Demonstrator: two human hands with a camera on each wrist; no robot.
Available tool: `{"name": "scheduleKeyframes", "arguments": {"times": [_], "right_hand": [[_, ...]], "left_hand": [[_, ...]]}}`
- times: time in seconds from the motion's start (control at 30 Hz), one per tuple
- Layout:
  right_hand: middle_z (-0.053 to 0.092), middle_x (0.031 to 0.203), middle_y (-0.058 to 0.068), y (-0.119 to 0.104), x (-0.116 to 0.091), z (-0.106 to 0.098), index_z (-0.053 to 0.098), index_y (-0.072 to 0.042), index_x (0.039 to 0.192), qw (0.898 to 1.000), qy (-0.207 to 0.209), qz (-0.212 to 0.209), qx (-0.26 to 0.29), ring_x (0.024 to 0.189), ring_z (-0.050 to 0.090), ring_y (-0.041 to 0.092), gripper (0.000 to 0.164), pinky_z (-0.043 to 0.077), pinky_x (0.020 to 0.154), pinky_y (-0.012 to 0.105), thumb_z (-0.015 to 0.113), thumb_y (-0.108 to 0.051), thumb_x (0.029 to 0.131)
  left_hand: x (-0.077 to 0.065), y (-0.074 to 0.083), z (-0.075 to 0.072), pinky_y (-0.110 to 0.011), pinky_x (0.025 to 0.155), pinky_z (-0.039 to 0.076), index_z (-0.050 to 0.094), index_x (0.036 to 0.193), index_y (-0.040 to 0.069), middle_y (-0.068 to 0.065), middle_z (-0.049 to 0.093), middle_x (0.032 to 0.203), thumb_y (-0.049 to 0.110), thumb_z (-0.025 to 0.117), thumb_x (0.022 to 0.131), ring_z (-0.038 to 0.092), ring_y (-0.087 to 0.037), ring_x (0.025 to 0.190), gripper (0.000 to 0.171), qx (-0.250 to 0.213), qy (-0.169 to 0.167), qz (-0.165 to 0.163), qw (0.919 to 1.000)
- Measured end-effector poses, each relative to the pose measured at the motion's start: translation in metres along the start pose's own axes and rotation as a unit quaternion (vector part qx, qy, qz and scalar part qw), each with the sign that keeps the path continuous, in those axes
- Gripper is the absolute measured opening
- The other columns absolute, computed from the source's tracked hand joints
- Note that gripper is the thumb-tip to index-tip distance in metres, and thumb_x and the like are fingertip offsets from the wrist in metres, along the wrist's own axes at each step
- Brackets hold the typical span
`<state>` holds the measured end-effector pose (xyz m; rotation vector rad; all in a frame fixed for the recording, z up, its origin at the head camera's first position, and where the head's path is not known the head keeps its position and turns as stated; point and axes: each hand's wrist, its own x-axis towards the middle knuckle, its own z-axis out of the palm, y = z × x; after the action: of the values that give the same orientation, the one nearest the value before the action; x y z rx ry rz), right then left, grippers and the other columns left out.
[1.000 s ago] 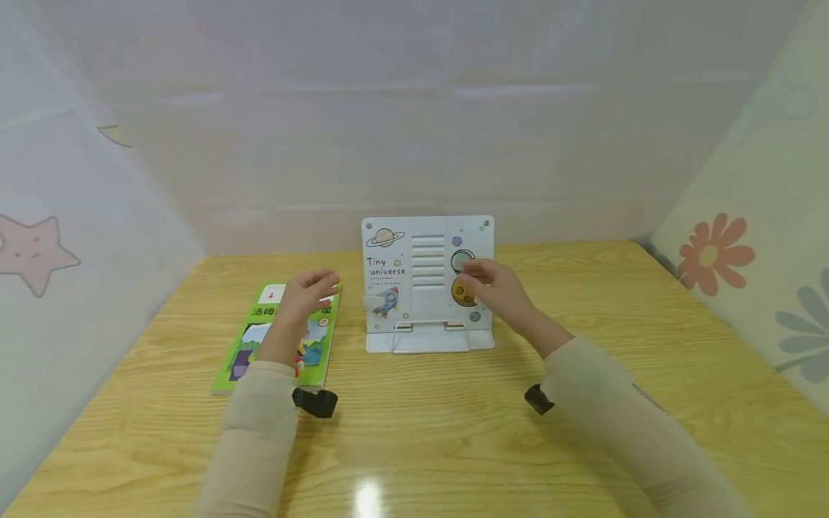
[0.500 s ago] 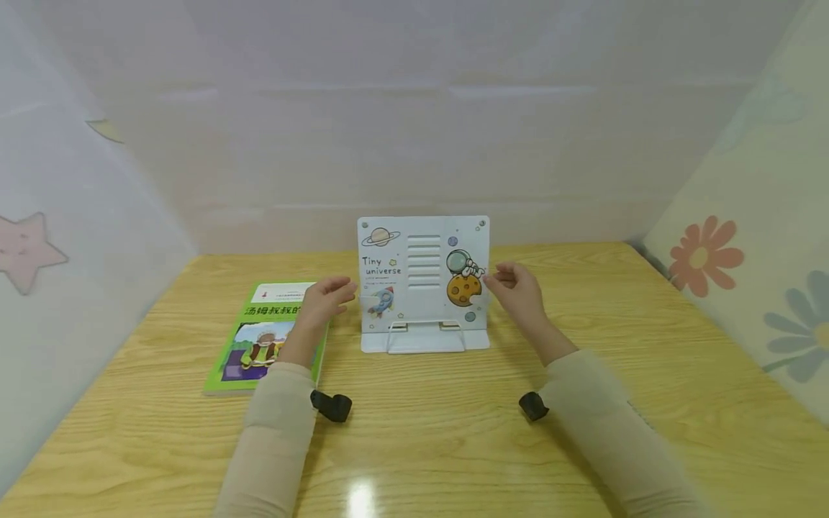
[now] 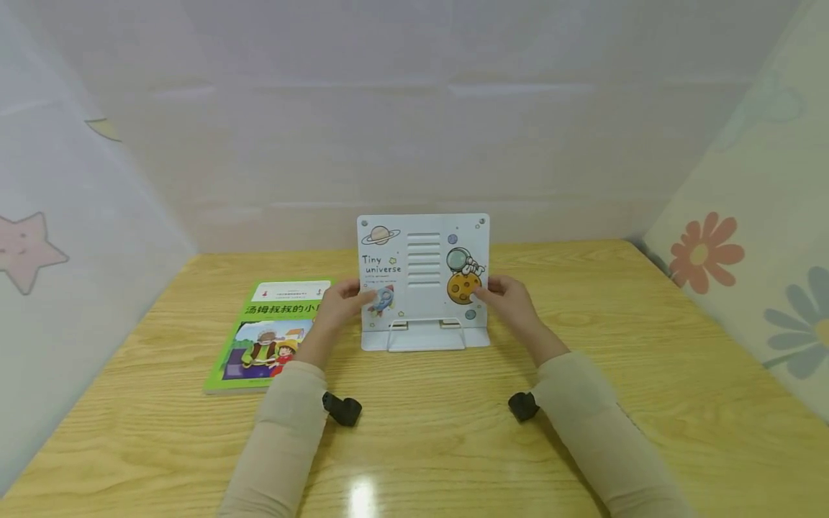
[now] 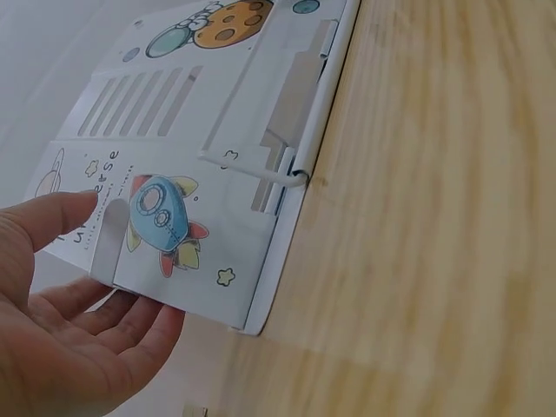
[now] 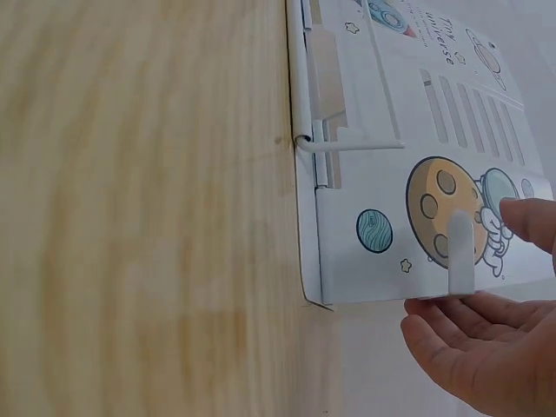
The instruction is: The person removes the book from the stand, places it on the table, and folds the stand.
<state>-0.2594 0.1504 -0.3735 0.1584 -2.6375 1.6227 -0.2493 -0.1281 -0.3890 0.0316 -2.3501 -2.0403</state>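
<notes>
White and printed with space cartoons, a book stand (image 3: 427, 301) sits upright on the wood-grain tabletop (image 3: 427, 439), directly before the person. The left hand (image 3: 338, 306) and the right hand (image 3: 513, 306) hold its opposite side edges at roughly matching heights. Each thumb lies at the front while the other fingers curl behind the panel, so both sets of fingers are clamped on the stand; how firmly cannot be told. Small upright clips, the left tab (image 4: 106, 243) and the right tab (image 5: 461, 261), stand near the thumbs. A wire rest (image 3: 426, 350) juts forward at the bottom. A green book (image 3: 265, 331) lies flat to the left, partly hidden by the left hand. For a sound hold, even pressure from both sides seems best, thumbs clear of the tabs; lopsided force could twist the panel.
</notes>
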Motion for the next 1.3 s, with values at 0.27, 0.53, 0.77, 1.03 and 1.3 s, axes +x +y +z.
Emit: {"name": "scheduleKeyframes", "arguments": {"times": [0.27, 0.53, 0.77, 1.03, 1.3], "right_hand": [[0.044, 0.12, 0.02, 0.005, 0.003, 0.006, 0.044, 0.006, 0.119, 0.999, -0.014, 0.022, -0.02, 0.106, 0.04, 0.029, 0.049, 0.036, 0.089, 0.04, 0.058, -0.023, 0.082], [0.049, 0.109, 0.017, 0.004, -0.001, 0.01, 0.047, 0.005, 0.116, 1.0, -0.004, 0.017, 0.0, 0.094, 0.043, 0.026, 0.049, 0.041, 0.078, 0.037, 0.06, -0.026, 0.081], [0.049, 0.11, 0.016, 0.008, 0.003, 0.015, 0.048, 0.002, 0.116, 0.999, 0.012, 0.031, -0.007, 0.093, 0.042, 0.025, 0.042, 0.04, 0.077, 0.034, 0.058, -0.021, 0.082], [0.05, 0.106, 0.015, 0.008, 0.001, 0.017, 0.049, 0.001, 0.116, 0.999, 0.031, 0.027, -0.006, 0.089, 0.041, 0.024, 0.042, 0.039, 0.07, 0.031, 0.059, -0.019, 0.081], [0.045, 0.119, 0.018, 0.011, 0.003, 0.017, 0.048, 0.002, 0.118, 0.999, 0.03, 0.027, 0.008, 0.105, 0.039, 0.027, 0.043, 0.038, 0.085, 0.04, 0.058, -0.018, 0.081]], "left_hand": [[-0.001, -0.004, 0.009, -0.032, 0.076, 0.041, 0.056, 0.105, 0.003, -0.009, 0.056, 0.1, 0.017, 0.063, 0.078, 0.05, -0.022, 0.088, 0.031, 0.032, 0.019, 0.018, 0.9992], [-0.003, -0.004, 0.014, -0.034, 0.071, 0.045, 0.056, 0.102, 0.003, -0.009, 0.056, 0.095, 0.019, 0.064, 0.077, 0.05, -0.021, 0.083, 0.031, 0.026, 0.025, 0.031, 0.9989], [-0.004, -0.002, 0.013, -0.035, 0.074, 0.044, 0.056, 0.103, 0.004, -0.009, 0.055, 0.096, 0.018, 0.064, 0.077, 0.049, -0.021, 0.085, 0.03, 0.021, 0.03, 0.017, 0.9992], [-0.007, 0.001, 0.013, -0.035, 0.073, 0.045, 0.057, 0.105, 0.005, -0.008, 0.056, 0.094, 0.017, 0.063, 0.078, 0.05, -0.021, 0.083, 0.029, 0.036, 0.03, 0.031, 0.9984], [-0.006, -0.001, 0.012, -0.029, 0.067, 0.045, 0.059, 0.108, 0.007, -0.006, 0.058, 0.094, 0.02, 0.063, 0.078, 0.051, -0.019, 0.081, 0.032, 0.09, 0.043, 0.05, 0.9938]]}}
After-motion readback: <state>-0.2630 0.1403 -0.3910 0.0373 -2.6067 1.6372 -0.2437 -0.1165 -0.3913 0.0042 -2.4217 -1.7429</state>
